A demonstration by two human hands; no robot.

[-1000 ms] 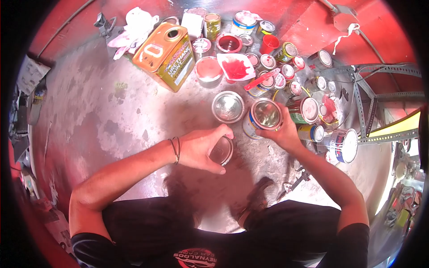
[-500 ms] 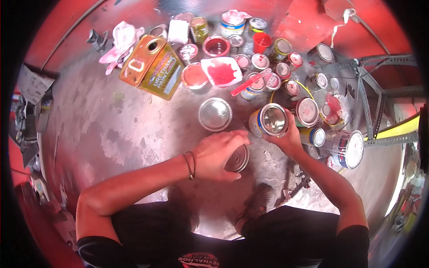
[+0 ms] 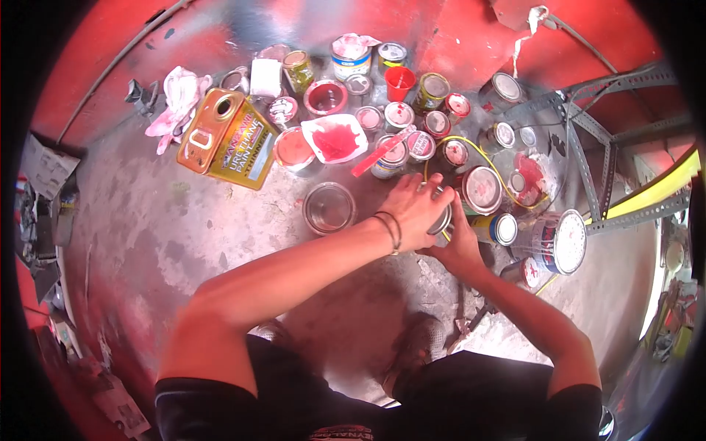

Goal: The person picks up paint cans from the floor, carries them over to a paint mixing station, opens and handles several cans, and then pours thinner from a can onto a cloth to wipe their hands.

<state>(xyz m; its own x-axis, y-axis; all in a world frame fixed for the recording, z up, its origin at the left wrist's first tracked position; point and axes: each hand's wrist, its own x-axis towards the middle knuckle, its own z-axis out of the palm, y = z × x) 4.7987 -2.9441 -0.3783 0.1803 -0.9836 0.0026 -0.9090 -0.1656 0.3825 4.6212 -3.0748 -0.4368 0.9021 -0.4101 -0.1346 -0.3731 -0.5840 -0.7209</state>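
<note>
My left hand (image 3: 415, 209) reaches across over the top of a small paint can (image 3: 443, 219), with its fingers curled round a lid at the can's rim. Most of the lid and can is hidden under that hand. My right hand (image 3: 460, 246) grips the can from the right side, thumb and fingers round its wall. A round, open-looking container (image 3: 329, 209) stands on the floor to the left of my hands. Just beyond them, a red-smeared stick (image 3: 382, 152) lies across a paint can (image 3: 392, 163).
A yellow thinner tin (image 3: 228, 140) stands at the left, beside a white tray with red paint (image 3: 353, 138). Several paint cans crowd the back and right, with a large can (image 3: 566, 242) nearest. A metal rack (image 3: 596, 162) borders the right side.
My left hand has moved right and forward with the lid, from above the floor onto the can in my right hand. The view has shifted slightly.
</note>
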